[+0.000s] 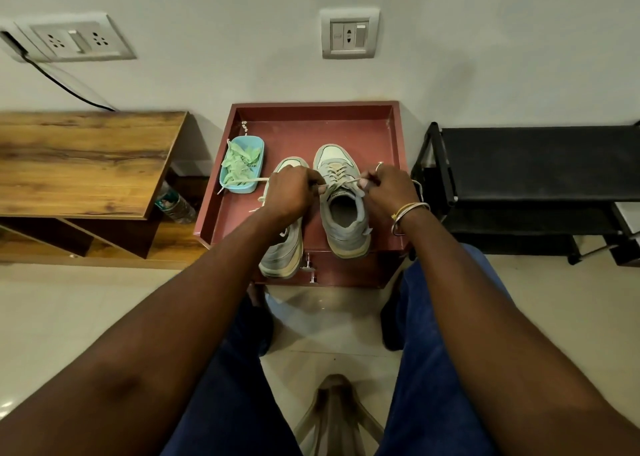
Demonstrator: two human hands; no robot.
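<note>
Grey fabric sneaker with cream rubber sole [344, 213]: stood upright on the maroon wooden tray-top [394, 137], toe toward the wall, just right of a matching second grey sneaker [282, 251]. Its flat cream lace [346, 182] is drawn across the tongue and pinched at both ends, by the curled fingers of the left hand [289, 192] and of the right hand [389, 192]. A pale blue plastic tub [258, 157] of light green scraps [239, 164] is set at the tray's left side.

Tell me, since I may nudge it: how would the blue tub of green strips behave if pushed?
The blue tub looks like thin plastic holding only green strips, so probably light, sliding easily on the red tabletop. Low and wide, it seems unlikely to tip.
</note>
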